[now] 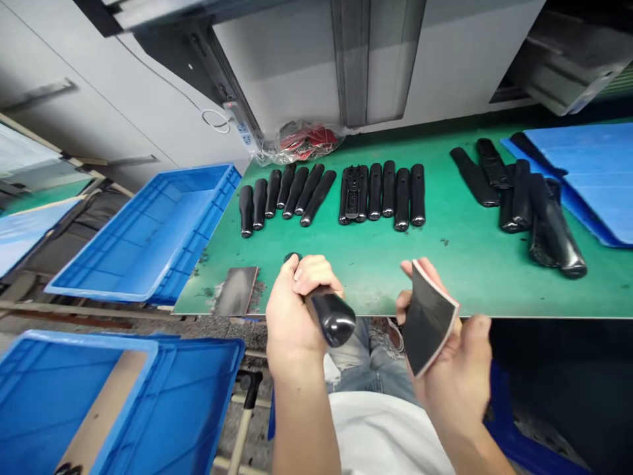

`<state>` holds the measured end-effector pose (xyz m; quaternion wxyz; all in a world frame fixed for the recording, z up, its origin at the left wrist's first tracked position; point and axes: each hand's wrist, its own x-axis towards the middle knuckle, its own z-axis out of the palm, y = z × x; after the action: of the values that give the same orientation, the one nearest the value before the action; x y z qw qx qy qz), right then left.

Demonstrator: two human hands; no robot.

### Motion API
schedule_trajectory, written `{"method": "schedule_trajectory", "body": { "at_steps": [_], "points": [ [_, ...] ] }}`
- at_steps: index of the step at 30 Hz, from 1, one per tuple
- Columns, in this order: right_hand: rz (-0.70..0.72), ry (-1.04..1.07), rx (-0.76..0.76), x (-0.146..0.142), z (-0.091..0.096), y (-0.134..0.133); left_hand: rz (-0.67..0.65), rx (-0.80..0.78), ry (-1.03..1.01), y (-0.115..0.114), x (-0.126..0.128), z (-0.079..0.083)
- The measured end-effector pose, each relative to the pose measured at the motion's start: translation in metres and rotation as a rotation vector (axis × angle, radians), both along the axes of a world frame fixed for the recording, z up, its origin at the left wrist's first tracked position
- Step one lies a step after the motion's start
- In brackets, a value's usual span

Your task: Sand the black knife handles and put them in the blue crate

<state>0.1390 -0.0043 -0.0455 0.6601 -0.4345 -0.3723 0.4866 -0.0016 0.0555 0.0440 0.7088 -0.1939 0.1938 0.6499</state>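
Premises: small-parts workshop, bench-production type.
Work surface: long green-topped desk [445, 277], scuffed and marked with dark dust.
Stock: rows of glossy black moulded handles [374, 191] laid out on it.
Containers: open blue plastic crates [182, 244] beside the desk.
Services: white power strip [242, 125] with a thin cable, fixed by grey metal cabinetry [297, 72].

On your green workbench [435, 277] lie two rows of black handles [374, 191], more handles heaped at right, one sandpaper sheet [236, 291], a blue sheet [583, 171] and a plastic bag [306, 142].
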Motion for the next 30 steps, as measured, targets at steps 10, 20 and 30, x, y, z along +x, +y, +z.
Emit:
{"method": "schedule_trajectory", "body": {
  "at_steps": [10, 20, 30],
  "points": [
    [0.471, 0.745, -0.234, -0.012, 0.015, -0.006, 0.019, 0.018, -0.102, 0.0, -0.004, -0.009],
    [0.317, 0.363, 0.121, -0.024, 0.031, 0.01, 0.004, 0.017, -0.039, -0.009, -0.003, -0.004],
    [0.109, 0.244, -0.032, 0.0, 0.014, 0.035, -0.246, 0.284, -0.092, -0.023, -0.034, 0.0]
  ]
}}
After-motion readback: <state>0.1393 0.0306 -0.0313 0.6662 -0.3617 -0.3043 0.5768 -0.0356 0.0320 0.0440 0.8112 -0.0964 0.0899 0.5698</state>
